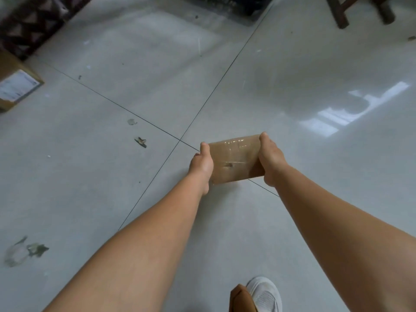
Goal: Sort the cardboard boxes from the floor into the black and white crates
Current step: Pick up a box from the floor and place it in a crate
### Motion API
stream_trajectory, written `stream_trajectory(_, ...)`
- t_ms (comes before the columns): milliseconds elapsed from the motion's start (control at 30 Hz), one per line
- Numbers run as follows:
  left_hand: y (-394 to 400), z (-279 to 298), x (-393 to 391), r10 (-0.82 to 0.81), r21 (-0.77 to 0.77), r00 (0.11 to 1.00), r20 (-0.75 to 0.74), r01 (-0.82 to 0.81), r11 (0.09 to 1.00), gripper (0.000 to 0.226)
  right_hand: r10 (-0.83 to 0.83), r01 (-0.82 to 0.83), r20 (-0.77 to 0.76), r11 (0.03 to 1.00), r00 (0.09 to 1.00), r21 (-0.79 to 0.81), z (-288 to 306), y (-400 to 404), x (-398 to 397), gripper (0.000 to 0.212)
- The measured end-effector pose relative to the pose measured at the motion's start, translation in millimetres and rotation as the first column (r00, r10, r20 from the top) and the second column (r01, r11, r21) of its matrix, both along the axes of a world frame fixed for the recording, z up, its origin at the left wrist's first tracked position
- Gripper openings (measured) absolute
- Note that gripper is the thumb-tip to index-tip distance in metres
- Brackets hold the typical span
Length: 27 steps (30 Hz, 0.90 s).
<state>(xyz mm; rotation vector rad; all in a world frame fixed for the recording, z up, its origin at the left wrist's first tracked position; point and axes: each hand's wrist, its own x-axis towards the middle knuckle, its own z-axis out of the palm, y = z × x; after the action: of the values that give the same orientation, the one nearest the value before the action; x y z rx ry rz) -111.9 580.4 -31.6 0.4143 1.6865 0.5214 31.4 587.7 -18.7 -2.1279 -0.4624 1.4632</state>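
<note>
A small brown cardboard box [234, 158], wrapped in clear tape, hangs above the grey tiled floor in the middle of the view. My left hand [201, 164] grips its left end with the thumb on top. My right hand [269, 158] grips its right end the same way. Both arms are stretched forward. A black crate [234, 3] shows only as a dark edge at the top of the view. A second cardboard box [15, 84] with a white label lies on the floor at the far left.
A dark patterned piece of furniture [29, 21] stands at the top left. Dark wooden legs [342, 12] stand at the top right. My white shoe [266, 293] is at the bottom. Scraps and stains [140, 141] dot the floor on the left.
</note>
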Motion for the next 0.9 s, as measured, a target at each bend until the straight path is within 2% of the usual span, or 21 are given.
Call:
stream_trajectory(67, -3.4, 41.8, -2.5, 0.039, 0.021, 0.999, 0.007, -0.039, 0.999, 0.061, -0.073, 0.073, -0.047, 0.997, 0.996, 0.007, 40.2, -4.8, -1.1, 0.052)
stream_trajectory(233, -20.5, 164.8, -7.5, 0.042, 0.083, 0.999, -0.018, -0.041, 0.996, 0.058, -0.153, 0.155, -0.102, 0.988, 0.983, 0.014, 160.8, -26.1, -7.5, 0.060)
stream_trajectory(467, -50.4, 327.9, -18.9, -0.008, 0.260, 1.000, -0.025, 0.014, 0.965, 0.047, -0.115, 0.121, -0.046, 0.980, 0.992, 0.158, 333.2, -65.0, -14.9, 0.027)
stream_trajectory(567, -65.5, 391.6, -23.1, -0.049, 0.323, 0.998, 0.034, 0.035, 0.946, 0.052, -0.116, 0.125, -0.052, 0.969, 0.992, 0.211, 397.0, -86.2, -16.8, 0.035)
stream_trajectory(600, -71.9, 411.5, -24.8, -0.049, 0.343, 0.998, 0.049, 0.030, 0.939, 0.047, -0.127, 0.139, -0.069, 0.965, 0.989, 0.223, 417.4, -94.8, -17.2, 0.034)
stream_trajectory(667, -86.3, 449.0, -28.3, -0.007, 0.351, 0.996, 0.084, -0.023, 0.936, 0.022, -0.182, 0.205, -0.123, 0.955, 0.976, 0.215, 455.7, -113.5, -18.1, 0.022)
stream_trajectory(700, -93.0, 466.4, -29.6, 0.019, 0.346, 0.995, 0.100, -0.052, 0.937, 0.017, -0.211, 0.240, -0.150, 0.947, 0.966, 0.213, 472.9, -122.8, -18.9, 0.027)
stream_trajectory(800, -114.7, 509.4, -32.5, 0.036, 0.323, 0.994, 0.106, -0.068, 0.944, 0.041, -0.242, 0.273, -0.159, 0.938, 0.957, 0.213, 514.3, -150.6, -22.4, 0.050)
stream_trajectory(900, -139.6, 543.6, -34.4, -0.015, 0.360, 0.996, 0.087, -0.017, 0.933, 0.041, -0.254, 0.283, -0.146, 0.932, 0.956, 0.225, 546.7, -176.0, -27.6, 0.050)
